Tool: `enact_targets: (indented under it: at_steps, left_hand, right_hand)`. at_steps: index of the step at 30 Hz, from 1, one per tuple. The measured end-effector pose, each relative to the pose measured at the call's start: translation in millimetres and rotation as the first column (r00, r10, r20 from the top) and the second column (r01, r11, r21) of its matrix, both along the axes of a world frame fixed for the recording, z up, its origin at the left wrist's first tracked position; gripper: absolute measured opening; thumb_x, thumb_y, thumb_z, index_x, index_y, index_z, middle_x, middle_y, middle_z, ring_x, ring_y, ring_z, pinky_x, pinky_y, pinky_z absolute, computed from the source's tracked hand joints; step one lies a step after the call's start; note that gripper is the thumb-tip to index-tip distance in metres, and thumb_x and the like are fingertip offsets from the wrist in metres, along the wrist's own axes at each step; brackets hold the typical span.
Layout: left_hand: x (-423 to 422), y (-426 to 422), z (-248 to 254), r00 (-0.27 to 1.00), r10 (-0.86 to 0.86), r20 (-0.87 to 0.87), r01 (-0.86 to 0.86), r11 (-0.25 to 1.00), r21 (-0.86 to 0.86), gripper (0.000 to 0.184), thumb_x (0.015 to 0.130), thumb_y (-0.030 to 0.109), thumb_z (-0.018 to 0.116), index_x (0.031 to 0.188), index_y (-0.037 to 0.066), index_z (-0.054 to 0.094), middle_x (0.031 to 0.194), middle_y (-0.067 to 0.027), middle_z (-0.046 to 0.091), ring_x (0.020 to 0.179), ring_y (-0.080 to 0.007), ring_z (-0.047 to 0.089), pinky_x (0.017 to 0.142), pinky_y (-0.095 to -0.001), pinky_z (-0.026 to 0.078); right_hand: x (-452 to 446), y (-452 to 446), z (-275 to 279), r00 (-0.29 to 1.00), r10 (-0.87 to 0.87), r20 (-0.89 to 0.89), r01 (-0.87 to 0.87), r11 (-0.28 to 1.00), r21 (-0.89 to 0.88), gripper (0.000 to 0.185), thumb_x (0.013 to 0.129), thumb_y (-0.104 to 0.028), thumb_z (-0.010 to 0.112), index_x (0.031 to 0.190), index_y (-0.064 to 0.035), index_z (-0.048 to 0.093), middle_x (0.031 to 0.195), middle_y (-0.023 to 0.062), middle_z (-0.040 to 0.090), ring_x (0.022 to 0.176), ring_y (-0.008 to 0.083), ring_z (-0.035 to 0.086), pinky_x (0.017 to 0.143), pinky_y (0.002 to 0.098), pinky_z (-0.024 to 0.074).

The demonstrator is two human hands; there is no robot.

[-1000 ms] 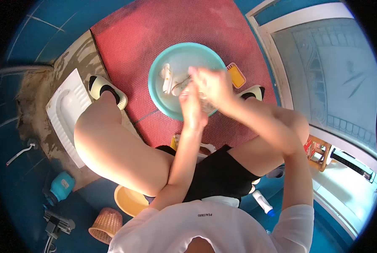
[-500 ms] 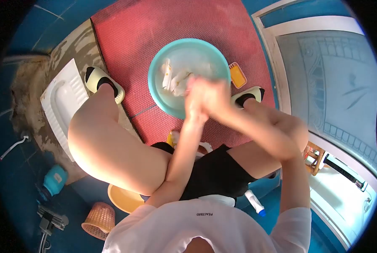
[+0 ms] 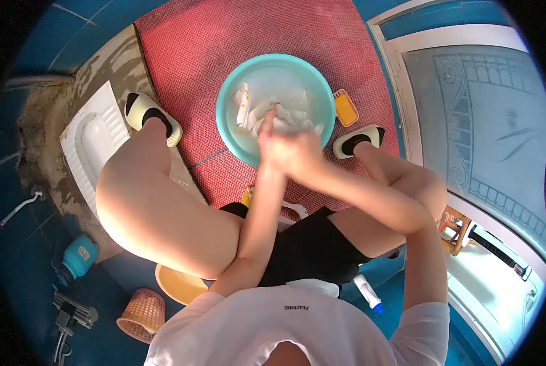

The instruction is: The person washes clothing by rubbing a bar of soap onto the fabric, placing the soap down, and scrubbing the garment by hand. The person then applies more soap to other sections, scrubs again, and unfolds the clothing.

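My left hand (image 3: 267,141) and my right hand (image 3: 300,152) meet over the near rim of a turquoise basin (image 3: 222,125). My right hand is curled against my left and blurred by motion; what lies inside its fingers is hidden. One finger of my left hand points forward over the basin, while its other fingers are mostly covered. Wet white cloth (image 3: 294,117) lies crumpled in the cloudy water just beyond my hands. A separate rolled white piece (image 3: 243,105) with small yellowish marks rests at the basin's left side.
The basin stands on a red textured mat (image 3: 181,67). Beside it lies an orange scrubbing brush (image 3: 345,110). A white squat toilet (image 3: 93,143) is at the left, a glass door (image 3: 480,116) at the right. Behind me are a yellow basin (image 3: 178,285) and a woven basket (image 3: 142,314).
My joined hands have drawn back slightly toward me and to the left. More of the white cloth in the basin shows now.
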State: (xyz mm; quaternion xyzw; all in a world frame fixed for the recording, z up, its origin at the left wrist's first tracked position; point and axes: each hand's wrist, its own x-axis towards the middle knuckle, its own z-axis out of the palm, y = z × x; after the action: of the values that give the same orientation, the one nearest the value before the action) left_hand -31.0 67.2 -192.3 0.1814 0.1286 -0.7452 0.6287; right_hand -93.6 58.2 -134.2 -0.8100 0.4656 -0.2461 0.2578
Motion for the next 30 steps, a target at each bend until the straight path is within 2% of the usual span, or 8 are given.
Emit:
enact_targets:
  at_steps: [13,15,17,19,21,23,26,30]
  left_hand:
    - [-17.4,-2.2,13.4,0.986,0.003,0.164,-0.044,0.968,0.245,0.027,0.086,0.021,0.039,0.107,0.005,0.045,0.094,-0.0076,0.053,0.085,-0.0141,0.052,0.07,-0.0296,0.045]
    - [-4.5,14.2,-20.9,0.991,-0.046,0.124,0.073,0.973,-0.22,0.029,0.088,0.023,0.037,0.11,0.005,0.044,0.099,-0.0068,0.052,0.088,-0.0147,0.052,0.074,-0.0276,0.044]
    - [-26.2,1.2,-10.3,1.0,0.002,-0.015,-0.001,0.999,0.049,0.033,0.088,0.027,0.034,0.113,0.006,0.042,0.104,-0.0061,0.051,0.091,-0.0159,0.051,0.079,-0.0291,0.043]
    - [-26.8,-5.7,20.9,0.958,-0.065,0.281,0.008,0.98,0.201,0.032,0.088,0.027,0.034,0.114,0.011,0.042,0.102,-0.0065,0.051,0.093,-0.0164,0.05,0.078,-0.0324,0.043]
    - [-11.4,14.0,-7.8,0.977,0.071,0.199,-0.055,0.995,-0.087,0.031,0.087,0.024,0.035,0.112,0.008,0.043,0.103,-0.0064,0.051,0.091,-0.0163,0.052,0.077,-0.0322,0.044]
    - [-9.8,12.9,-9.2,0.972,0.077,0.22,-0.007,0.953,-0.304,0.03,0.086,0.022,0.037,0.11,0.007,0.043,0.102,-0.0063,0.052,0.089,-0.0159,0.052,0.076,-0.0316,0.044]
    - [-14.0,-7.1,13.7,0.977,-0.062,0.203,0.008,0.966,0.258,0.032,0.083,0.021,0.04,0.111,0.006,0.042,0.103,-0.0074,0.051,0.087,-0.0153,0.052,0.075,-0.0302,0.045]
    - [-12.6,3.1,-51.2,0.907,-0.026,0.421,0.099,0.983,-0.154,0.031,0.085,0.029,0.04,0.103,0.005,0.045,0.094,-0.0068,0.054,0.079,-0.0165,0.054,0.071,-0.0309,0.045]
  right_hand:
    - [-11.2,-4.7,-27.1,0.949,-0.084,-0.305,0.05,0.992,-0.116,0.014,0.076,-0.024,0.051,0.068,-0.0127,0.055,0.053,0.0041,0.053,0.051,0.0193,0.055,0.063,0.0403,0.0435]
    - [-7.2,9.0,-9.4,0.971,0.221,-0.086,-0.234,0.95,-0.208,0.011,0.074,-0.02,0.053,0.07,-0.0109,0.058,0.053,0.0076,0.053,0.048,0.0241,0.055,0.051,0.0363,0.045]
    - [-18.1,-21.5,-37.5,0.984,-0.142,0.11,0.107,0.956,0.274,0.011,0.076,-0.018,0.051,0.076,-0.0118,0.061,0.06,0.0085,0.057,0.054,0.0272,0.056,0.055,0.0349,0.0461]
    - [14.9,-10.0,-47.2,0.812,-0.553,-0.188,0.554,0.831,-0.05,0.017,0.075,-0.023,0.049,0.066,-0.0139,0.06,0.059,0.0086,0.058,0.051,0.0246,0.056,0.052,0.0382,0.0429]
    - [-5.5,6.1,-7.9,0.989,0.074,-0.13,-0.085,0.993,-0.079,0.012,0.077,-0.016,0.05,0.077,-0.015,0.062,0.066,0.0081,0.059,0.056,0.0283,0.057,0.05,0.0379,0.0441]
    - [-4.8,-2.6,-12.4,0.966,0.013,-0.258,-0.079,0.966,-0.245,0.011,0.076,-0.018,0.051,0.073,-0.0142,0.06,0.065,0.0076,0.059,0.056,0.0279,0.057,0.049,0.0378,0.0436]
    - [0.2,5.8,-7.3,0.977,0.1,-0.186,-0.138,0.97,-0.201,0.012,0.077,-0.02,0.051,0.073,-0.0135,0.06,0.063,0.0067,0.058,0.054,0.0237,0.056,0.049,0.0345,0.0437]
    - [-10.2,-1.8,-16.7,0.968,0.212,-0.133,-0.244,0.921,-0.305,0.016,0.08,-0.022,0.05,0.077,-0.0113,0.061,0.058,0.0051,0.056,0.051,0.0122,0.053,0.045,0.0273,0.0418]
